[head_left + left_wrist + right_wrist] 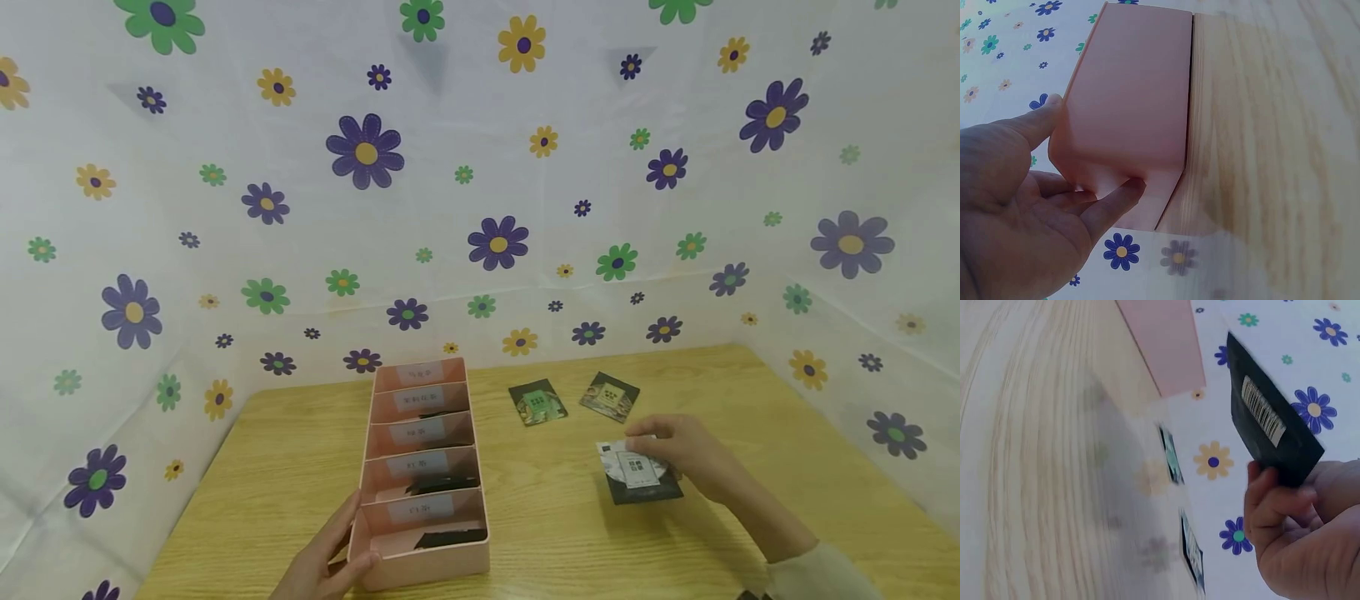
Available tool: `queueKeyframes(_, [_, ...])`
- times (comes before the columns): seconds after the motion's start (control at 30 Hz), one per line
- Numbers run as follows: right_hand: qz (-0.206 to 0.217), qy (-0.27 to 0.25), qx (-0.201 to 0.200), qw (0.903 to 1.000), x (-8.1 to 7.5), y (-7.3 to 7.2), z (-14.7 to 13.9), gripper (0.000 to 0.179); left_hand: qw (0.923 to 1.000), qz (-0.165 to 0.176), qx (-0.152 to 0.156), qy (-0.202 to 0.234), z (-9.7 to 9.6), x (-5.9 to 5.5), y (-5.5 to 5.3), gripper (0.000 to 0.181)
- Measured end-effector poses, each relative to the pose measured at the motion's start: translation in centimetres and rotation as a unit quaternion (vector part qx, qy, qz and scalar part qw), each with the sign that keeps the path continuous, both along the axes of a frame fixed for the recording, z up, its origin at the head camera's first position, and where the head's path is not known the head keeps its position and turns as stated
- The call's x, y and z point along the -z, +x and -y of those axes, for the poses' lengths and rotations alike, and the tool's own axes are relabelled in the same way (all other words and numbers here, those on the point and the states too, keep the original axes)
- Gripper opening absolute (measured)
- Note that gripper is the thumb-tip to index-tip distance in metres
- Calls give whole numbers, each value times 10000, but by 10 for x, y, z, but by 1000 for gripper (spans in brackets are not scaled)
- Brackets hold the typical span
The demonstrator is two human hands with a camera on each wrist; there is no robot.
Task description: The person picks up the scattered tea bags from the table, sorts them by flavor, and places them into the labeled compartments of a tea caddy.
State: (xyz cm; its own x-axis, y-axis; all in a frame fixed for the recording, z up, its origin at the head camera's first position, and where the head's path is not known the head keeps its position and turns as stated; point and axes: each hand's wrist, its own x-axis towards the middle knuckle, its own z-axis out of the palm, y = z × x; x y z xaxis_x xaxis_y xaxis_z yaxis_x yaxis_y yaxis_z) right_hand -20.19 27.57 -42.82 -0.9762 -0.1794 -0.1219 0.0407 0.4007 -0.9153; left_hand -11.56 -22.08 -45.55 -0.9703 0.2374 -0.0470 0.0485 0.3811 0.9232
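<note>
In the head view a square packet (626, 471), white on top and dark along its lower edge, is pinched by its corner in my right hand (697, 458). It is tilted, held above the table with a shadow beneath. Its dark back bears a barcode (1263, 411) in the right wrist view. My left hand (330, 550) grips the near left corner of a pink divided box (427, 568), thumb on the front wall and fingers along the side. Labels mark the compartments, and dark packets (450, 538) lie in several of them.
Two more square packets lie flat on the wooden table (555, 517) beyond my right hand: a green one (538, 402) and a dark one with a yellowish label (610, 397). A white flower-printed sheet (450, 208) surrounds the table at the back and sides.
</note>
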Motion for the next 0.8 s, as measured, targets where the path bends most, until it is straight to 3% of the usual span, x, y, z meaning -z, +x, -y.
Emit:
queueKeyframes(0.13, [114, -602, 82, 9981, -5, 1, 6, 38, 10000, 26, -21, -59, 0, -1, 0, 81])
queueKeyframes(0.3, [-89, -811, -460, 9956, -10, 1, 10, 43, 9999, 79, -47, -120, -1, -2, -1, 81])
queueKeyframes(0.43, [-332, -674, -931, 9928, -18, 4, 18, 46, 9999, 34, -50, -137, -2, -3, -1, 81])
queueKeyframes(0.67, [-1140, -234, -992, 9882, -33, 12, 46, 43, 9999, 92, -40, -108, -1, -3, -1, 81])
queueKeyframes(0.8, [-1963, -93, -881, 9765, -39, 18, 68, 38, 9999, 91, 10, -41, -1, -2, -1, 81])
